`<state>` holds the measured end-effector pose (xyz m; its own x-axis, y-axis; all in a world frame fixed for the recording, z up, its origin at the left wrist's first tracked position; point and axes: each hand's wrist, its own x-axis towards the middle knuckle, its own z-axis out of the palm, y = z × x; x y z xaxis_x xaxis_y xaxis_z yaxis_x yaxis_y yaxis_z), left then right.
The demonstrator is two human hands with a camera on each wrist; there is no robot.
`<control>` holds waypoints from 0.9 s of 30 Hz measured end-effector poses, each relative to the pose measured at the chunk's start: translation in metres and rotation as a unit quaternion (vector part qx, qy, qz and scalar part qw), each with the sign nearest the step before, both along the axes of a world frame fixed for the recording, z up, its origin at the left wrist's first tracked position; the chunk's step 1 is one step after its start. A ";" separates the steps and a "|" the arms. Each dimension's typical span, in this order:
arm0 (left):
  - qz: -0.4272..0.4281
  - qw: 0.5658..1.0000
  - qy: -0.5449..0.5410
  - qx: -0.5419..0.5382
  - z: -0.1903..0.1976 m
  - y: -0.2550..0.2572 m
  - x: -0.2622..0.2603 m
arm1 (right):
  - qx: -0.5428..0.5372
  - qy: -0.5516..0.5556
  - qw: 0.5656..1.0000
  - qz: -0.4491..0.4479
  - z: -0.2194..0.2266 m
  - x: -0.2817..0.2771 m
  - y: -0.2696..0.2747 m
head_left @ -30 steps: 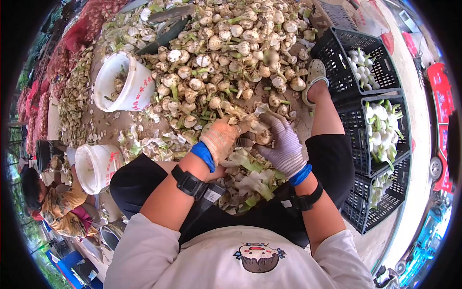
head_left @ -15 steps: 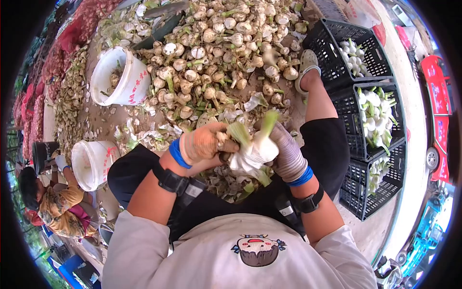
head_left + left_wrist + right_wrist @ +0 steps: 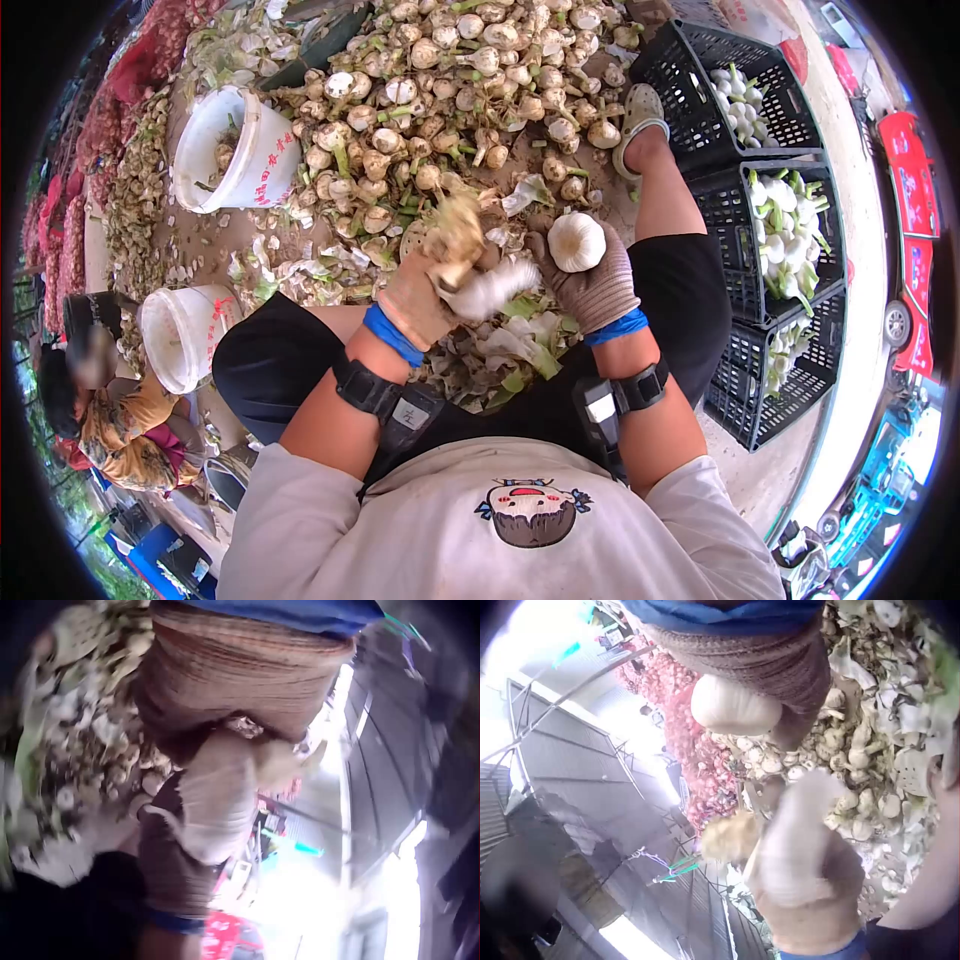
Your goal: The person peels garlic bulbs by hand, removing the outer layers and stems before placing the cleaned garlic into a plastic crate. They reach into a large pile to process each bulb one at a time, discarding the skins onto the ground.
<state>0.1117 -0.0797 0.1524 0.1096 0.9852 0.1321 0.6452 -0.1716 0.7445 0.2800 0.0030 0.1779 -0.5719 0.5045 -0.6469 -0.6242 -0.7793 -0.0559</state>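
In the head view, the left hand (image 3: 418, 302) grips a blurred brownish, ragged clump (image 3: 455, 240) and a blurred white piece (image 3: 492, 290). To its right, the right hand (image 3: 598, 290) holds a smooth white garlic bulb (image 3: 577, 242), fingers around its underside. The right wrist view shows that bulb (image 3: 735, 706) against the right glove (image 3: 757, 664), and the left hand (image 3: 810, 900) with the blurred white piece (image 3: 795, 840). Seen from the left wrist, a pale form (image 3: 217, 795) lies between the left glove (image 3: 240, 675) and the right glove (image 3: 176, 862). Both gloves are knitted.
A heap of unpeeled garlic bulbs (image 3: 430, 110) spreads ahead. Loose husks (image 3: 500, 360) lie between the legs. Black crates (image 3: 735, 150) with white bulbs stand at the right, white buckets (image 3: 265, 160) at the left. Another person (image 3: 140, 440) sits at the far left.
The hands were together on a soil-stained bulb, then on a white bulb with green stalks. Now they are apart, the right with a round white bulb, the left with the clump and white piece.
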 end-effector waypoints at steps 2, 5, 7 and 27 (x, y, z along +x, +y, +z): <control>0.004 0.999 -0.042 0.035 -0.008 -0.001 0.000 | -0.044 -0.066 0.997 -0.013 0.001 -0.008 0.003; 0.094 0.939 -0.072 -0.322 0.067 0.017 0.017 | 0.089 -0.154 0.979 0.096 -0.008 -0.014 0.007; -0.017 0.910 -0.107 -0.401 0.008 0.008 0.013 | 0.090 -0.269 0.957 0.065 -0.009 -0.017 0.036; 0.298 0.806 -0.427 -0.280 -0.009 0.048 -0.114 | 0.744 -0.448 0.401 0.293 -0.011 -0.071 0.032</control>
